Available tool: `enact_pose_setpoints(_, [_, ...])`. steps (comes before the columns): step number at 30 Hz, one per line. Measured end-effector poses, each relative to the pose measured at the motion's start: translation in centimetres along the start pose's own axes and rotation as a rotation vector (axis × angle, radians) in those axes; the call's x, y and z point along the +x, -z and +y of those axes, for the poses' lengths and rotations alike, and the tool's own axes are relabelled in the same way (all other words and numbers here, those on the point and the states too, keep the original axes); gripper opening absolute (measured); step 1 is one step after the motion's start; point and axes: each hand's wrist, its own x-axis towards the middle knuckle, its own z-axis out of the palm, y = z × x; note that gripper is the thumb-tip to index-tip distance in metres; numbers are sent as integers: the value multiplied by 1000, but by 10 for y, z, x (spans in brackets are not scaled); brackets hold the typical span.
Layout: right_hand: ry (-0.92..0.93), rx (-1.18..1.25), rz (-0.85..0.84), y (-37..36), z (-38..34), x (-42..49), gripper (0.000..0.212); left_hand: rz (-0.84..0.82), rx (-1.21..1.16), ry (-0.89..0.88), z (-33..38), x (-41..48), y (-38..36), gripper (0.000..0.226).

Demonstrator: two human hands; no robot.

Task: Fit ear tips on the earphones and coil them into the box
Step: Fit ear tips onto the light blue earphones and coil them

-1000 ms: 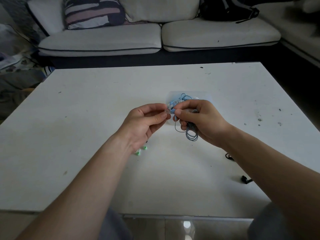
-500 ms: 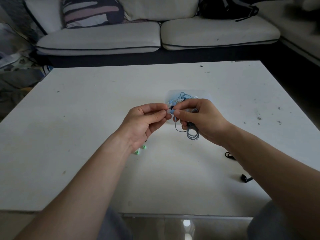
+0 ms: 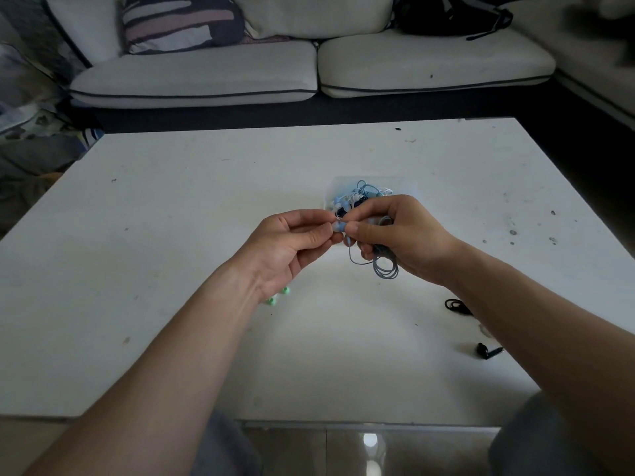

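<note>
1. Above the table (image 3: 171,235), just short of the box (image 3: 410,187), your left hand (image 3: 292,242) and right hand (image 3: 402,235) both pinch one blue earbud (image 3: 338,227).
2. Its coiled cable (image 3: 386,267) dangles under your right fingers.
3. It looks light, soft and slippery, so hold the hard shell.
</note>
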Motion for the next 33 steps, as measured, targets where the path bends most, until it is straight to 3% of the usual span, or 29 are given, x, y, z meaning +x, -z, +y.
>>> enact_pose_setpoints(15, [44, -125, -3, 3, -5, -5, 17, 18, 20, 26, -4, 1, -3, 17])
enact_pose_setpoints(33, [17, -85, -7, 7, -1, -3, 11, 4, 27, 19, -5, 2, -5, 18])
